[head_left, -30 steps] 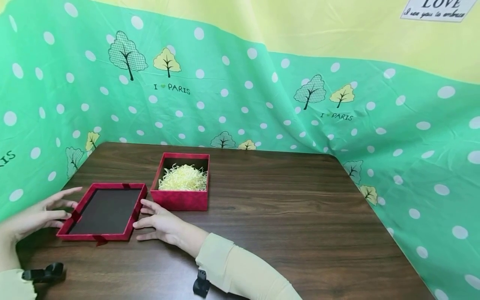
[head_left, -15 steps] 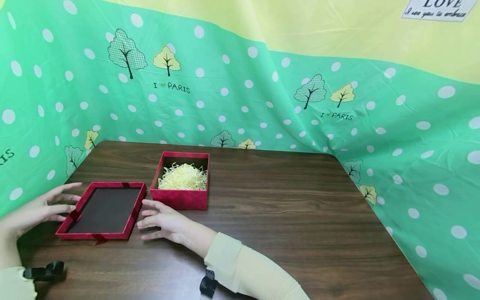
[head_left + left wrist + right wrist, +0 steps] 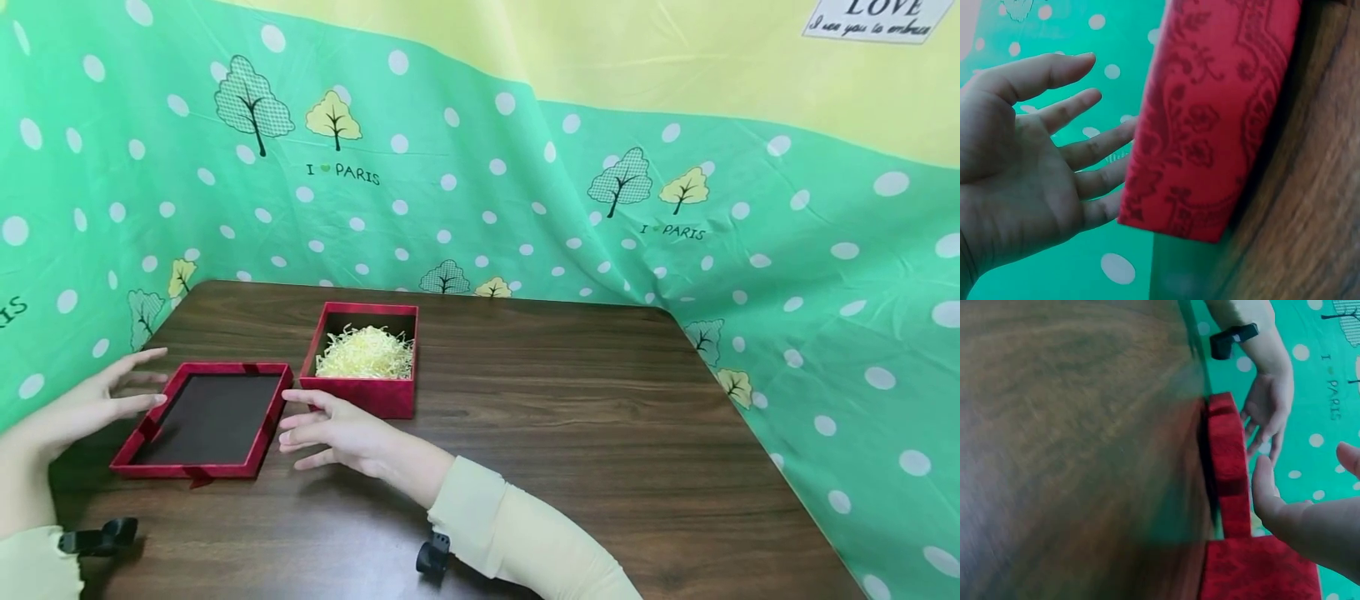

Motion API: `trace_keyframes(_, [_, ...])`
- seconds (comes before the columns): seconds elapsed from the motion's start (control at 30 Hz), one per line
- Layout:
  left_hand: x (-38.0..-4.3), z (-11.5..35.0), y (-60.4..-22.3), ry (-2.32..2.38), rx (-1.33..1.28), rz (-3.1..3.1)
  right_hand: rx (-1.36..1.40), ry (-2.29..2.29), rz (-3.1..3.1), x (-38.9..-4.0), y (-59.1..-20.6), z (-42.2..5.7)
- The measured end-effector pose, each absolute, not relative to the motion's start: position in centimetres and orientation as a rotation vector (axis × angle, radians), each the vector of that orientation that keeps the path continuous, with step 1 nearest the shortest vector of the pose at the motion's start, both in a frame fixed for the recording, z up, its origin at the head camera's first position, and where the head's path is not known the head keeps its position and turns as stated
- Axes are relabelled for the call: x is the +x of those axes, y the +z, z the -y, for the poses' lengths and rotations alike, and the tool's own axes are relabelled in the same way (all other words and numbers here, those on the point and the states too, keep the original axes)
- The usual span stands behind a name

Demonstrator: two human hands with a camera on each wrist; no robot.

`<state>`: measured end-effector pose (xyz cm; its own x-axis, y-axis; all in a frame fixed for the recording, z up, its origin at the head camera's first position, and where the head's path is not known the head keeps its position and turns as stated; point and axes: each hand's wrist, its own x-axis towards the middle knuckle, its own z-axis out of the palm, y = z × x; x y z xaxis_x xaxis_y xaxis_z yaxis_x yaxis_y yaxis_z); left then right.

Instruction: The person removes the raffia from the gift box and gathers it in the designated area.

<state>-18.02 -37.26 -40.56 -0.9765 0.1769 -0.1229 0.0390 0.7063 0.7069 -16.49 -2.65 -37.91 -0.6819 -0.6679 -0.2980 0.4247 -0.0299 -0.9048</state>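
Observation:
A shallow red box lid (image 3: 210, 421) with a black inside lies upturned on the left of the table, a dark ribbon showing along its rim. My left hand (image 3: 97, 408) hovers at its left side, fingers spread and relaxed. In the left wrist view, the patterned side of the lid (image 3: 1204, 125) hides the tips of some fingers. Off the lid's right side is my right hand (image 3: 341, 433), fingers loosely extended and holding nothing. Just beyond that hand stands the deep red box (image 3: 375, 398), filled with pale yellow shredded paper (image 3: 367, 352).
The dark wood-grain table (image 3: 570, 433) stretches to the right. A green dotted cloth (image 3: 480, 183) with printed trees hangs behind and at both sides. Black straps with small devices circle both wrists, the right one (image 3: 433, 554) below the sleeve cuff.
My right hand has drawn back slightly to the right, away from the lid. My left hand has lifted a little off the lid's left edge. Lid and box stay put.

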Motion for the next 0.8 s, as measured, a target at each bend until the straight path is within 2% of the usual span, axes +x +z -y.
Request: trace_keyframes(0.8, [-17.7, 32.6, -35.8, 1.118, 0.187, -2.916, -0.583, -1.643, -1.688, -18.9, -32.1, -1.0])
